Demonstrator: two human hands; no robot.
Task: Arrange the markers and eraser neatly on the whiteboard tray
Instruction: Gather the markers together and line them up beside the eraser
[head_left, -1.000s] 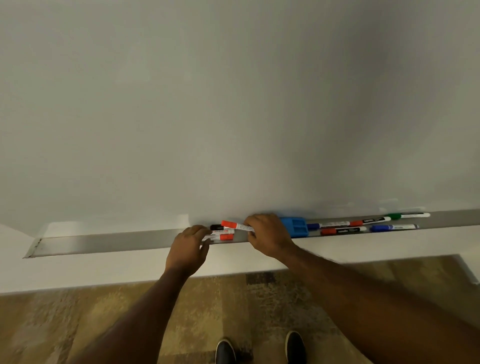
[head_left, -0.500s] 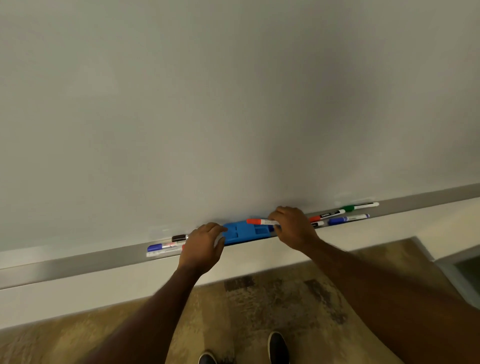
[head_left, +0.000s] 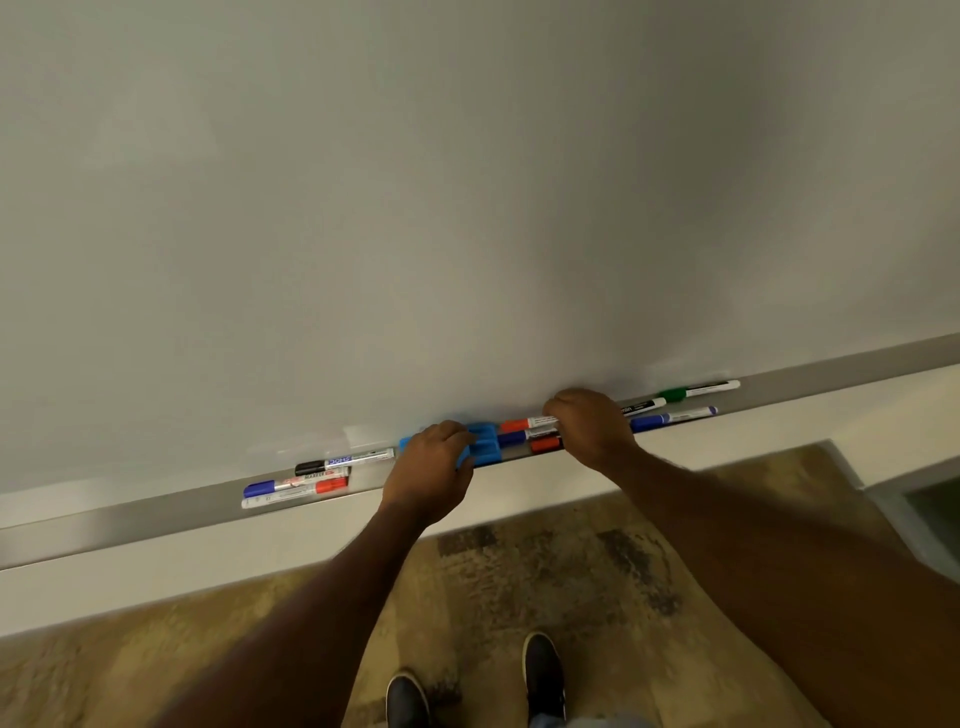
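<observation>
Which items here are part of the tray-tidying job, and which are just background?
Job items: blue eraser under the left hand; red-capped marker at the right hand; marker cluster at left; green-capped marker; blue-capped marker; tray.

Background: whiteboard; carpet; shoes.

This looks like an office meeting room or a classroom. A large wall-mounted whiteboard (head_left: 467, 182) fills most of the view, with a long grey metal tray (head_left: 130, 519) running along its lower edge. Dry-erase markers (head_left: 311, 480) in blue, red, black and green lie on the tray beside a blue eraser (head_left: 485, 441). Below is a pale wall strip and patterned brown commercial carpet (head_left: 519, 582).
</observation>
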